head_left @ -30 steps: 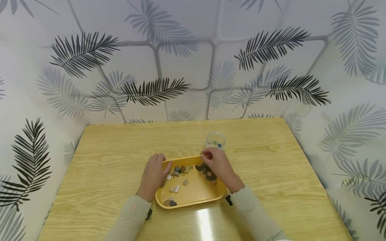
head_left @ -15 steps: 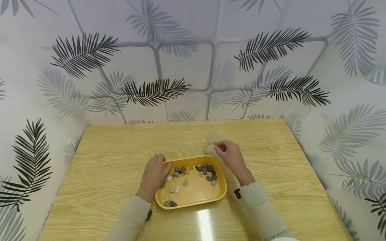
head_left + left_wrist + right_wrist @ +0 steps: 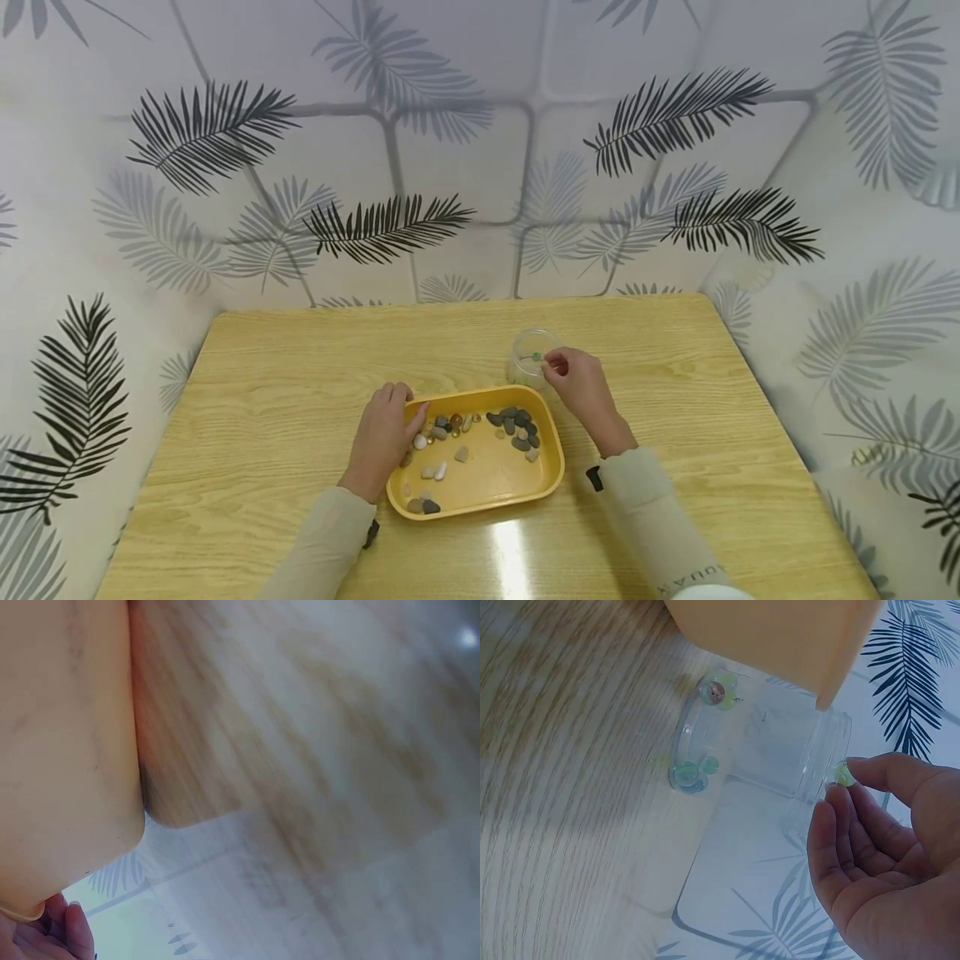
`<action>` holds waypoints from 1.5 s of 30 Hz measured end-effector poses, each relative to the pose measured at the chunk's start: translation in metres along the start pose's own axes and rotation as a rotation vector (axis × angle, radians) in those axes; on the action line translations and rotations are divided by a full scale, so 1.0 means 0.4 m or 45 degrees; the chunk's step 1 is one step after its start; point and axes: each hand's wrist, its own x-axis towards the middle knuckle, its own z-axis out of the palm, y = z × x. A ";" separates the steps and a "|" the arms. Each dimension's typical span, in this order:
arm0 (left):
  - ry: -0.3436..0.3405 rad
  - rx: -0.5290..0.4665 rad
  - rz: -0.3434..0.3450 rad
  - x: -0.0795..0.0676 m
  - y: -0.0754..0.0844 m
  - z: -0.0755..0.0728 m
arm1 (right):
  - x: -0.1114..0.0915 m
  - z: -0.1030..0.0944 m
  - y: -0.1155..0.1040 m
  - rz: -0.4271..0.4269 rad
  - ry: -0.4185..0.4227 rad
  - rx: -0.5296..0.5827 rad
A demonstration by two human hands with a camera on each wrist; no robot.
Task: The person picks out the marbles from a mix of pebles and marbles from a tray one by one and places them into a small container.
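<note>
My right hand [image 3: 581, 390] pinches a small greenish glass marble [image 3: 844, 775] between thumb and fingertips at the mouth of a clear plastic jar [image 3: 769, 735]. In the right wrist view, several marbles [image 3: 686, 774] lie at the jar's bottom. My left hand [image 3: 380, 437] grips the back left corner of a yellow tray [image 3: 495, 503], thumb over the rim and fingers outside. Left wrist view: the tray's side wall [image 3: 67, 750] fills the left, with a few fingertips [image 3: 77, 930] below. Dark pebbles [image 3: 517, 425] line the tray's right side.
More stones in the tray include white pebbles [image 3: 440, 471], a grey pebble [image 3: 431, 506] and a brown round piece [image 3: 455, 420]. The jar stands just behind the tray on a wood-patterned table [image 3: 300, 358]. A leaf-patterned backdrop [image 3: 480, 167] surrounds the table.
My right hand has moved from the tray's back right area to the right side of the jar's mouth, then shifted slightly right. The left hand and tray stay still.
</note>
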 end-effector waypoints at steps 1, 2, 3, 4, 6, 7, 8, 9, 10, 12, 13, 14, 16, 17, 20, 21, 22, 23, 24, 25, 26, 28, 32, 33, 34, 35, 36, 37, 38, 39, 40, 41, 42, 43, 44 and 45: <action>-0.001 0.001 -0.001 0.000 0.000 0.000 | 0.000 0.000 0.000 0.006 -0.003 0.000; -0.001 0.002 -0.002 0.000 0.000 0.000 | 0.000 0.001 0.000 0.011 -0.006 0.000; 0.000 0.004 -0.004 -0.001 0.001 -0.001 | -0.001 0.002 0.000 0.013 -0.008 0.000; 0.001 0.006 -0.004 -0.001 0.001 -0.001 | -0.002 0.002 0.001 0.013 -0.009 0.001; 0.010 0.003 -0.002 -0.002 0.002 -0.002 | -0.003 0.004 0.002 0.018 -0.008 0.003; 0.014 0.003 -0.001 -0.003 0.001 -0.002 | -0.004 0.005 0.002 0.020 -0.006 0.005; 0.016 0.003 0.000 -0.003 0.001 -0.002 | -0.004 0.006 0.002 0.023 -0.005 0.005; 0.020 0.000 0.000 -0.004 0.001 -0.002 | -0.005 0.006 0.002 0.024 -0.004 0.006; 0.023 -0.002 0.001 -0.004 0.001 -0.003 | -0.006 0.006 0.002 0.026 -0.003 0.007; 0.030 -0.005 0.003 -0.004 0.000 -0.002 | -0.008 0.006 0.000 0.028 0.001 0.008; 0.030 -0.006 0.002 -0.004 0.000 -0.002 | -0.009 0.005 -0.001 0.027 0.003 0.009; 0.028 -0.007 0.001 -0.005 0.000 -0.002 | -0.010 0.005 -0.002 0.023 0.006 0.010; 0.028 -0.011 0.000 -0.005 0.000 -0.003 | -0.013 0.004 -0.004 0.017 0.015 0.012; 0.030 -0.014 0.002 -0.005 0.000 -0.003 | -0.015 0.004 -0.005 0.014 0.020 0.013; 0.033 -0.020 0.004 -0.005 0.000 -0.004 | -0.021 0.005 -0.010 0.008 0.027 0.018; 0.037 -0.020 0.008 -0.005 -0.001 -0.003 | -0.024 0.007 -0.011 0.009 0.025 0.017; 0.041 -0.020 0.010 -0.005 -0.001 -0.003 | -0.027 0.009 -0.013 0.007 0.021 0.021; 0.047 -0.019 0.014 -0.005 -0.001 -0.003 | -0.030 0.011 -0.015 0.002 0.019 0.024; 0.048 -0.018 0.013 -0.005 -0.002 -0.003 | -0.034 0.014 -0.017 -0.002 0.018 0.033; 0.050 -0.019 0.012 -0.005 -0.001 -0.003 | -0.037 0.018 -0.019 -0.006 0.015 0.042; 0.048 -0.018 0.010 -0.005 -0.001 -0.003 | -0.041 0.022 -0.020 -0.010 0.013 0.056; 0.037 -0.020 0.002 -0.005 -0.001 -0.003 | -0.051 0.032 -0.024 -0.026 0.002 0.093; 0.011 -0.016 -0.012 -0.006 0.000 -0.003 | -0.071 0.057 -0.029 -0.067 -0.037 0.114; 0.011 -0.016 -0.010 -0.006 0.000 -0.002 | -0.076 0.062 -0.031 -0.079 -0.044 0.109; 0.012 -0.016 -0.009 -0.006 0.000 -0.002 | -0.081 0.067 -0.034 -0.091 -0.047 0.107; 0.012 -0.016 -0.008 -0.006 -0.001 -0.002 | -0.084 0.072 -0.036 -0.100 -0.044 0.099; 0.014 -0.015 -0.006 -0.005 0.000 -0.002 | -0.088 0.076 -0.040 -0.109 -0.042 0.097; 0.017 -0.013 -0.002 -0.005 -0.001 -0.002 | -0.090 0.079 -0.044 -0.110 -0.041 0.093; 0.019 -0.011 0.001 -0.004 -0.001 -0.002 | -0.092 0.082 -0.048 -0.109 -0.043 0.092; 0.020 -0.013 0.003 -0.003 0.000 -0.003 | -0.094 0.084 -0.053 -0.106 -0.047 0.094; 0.020 -0.013 0.004 -0.002 0.000 -0.003 | -0.095 0.087 -0.054 -0.102 -0.056 0.089; 0.021 -0.013 0.005 -0.002 0.001 -0.004 | -0.096 0.089 -0.056 -0.097 -0.066 0.087; 0.020 -0.013 0.004 -0.001 0.001 -0.004 | -0.097 0.092 -0.057 -0.094 -0.077 0.088; 0.018 -0.015 0.002 0.000 0.001 -0.004 | -0.098 0.095 -0.059 -0.093 -0.087 0.089; 0.014 -0.017 0.000 0.000 0.002 -0.005 | -0.099 0.097 -0.061 -0.091 -0.097 0.092; 0.012 -0.019 -0.002 0.001 0.003 -0.006 | -0.100 0.099 -0.063 -0.092 -0.104 0.098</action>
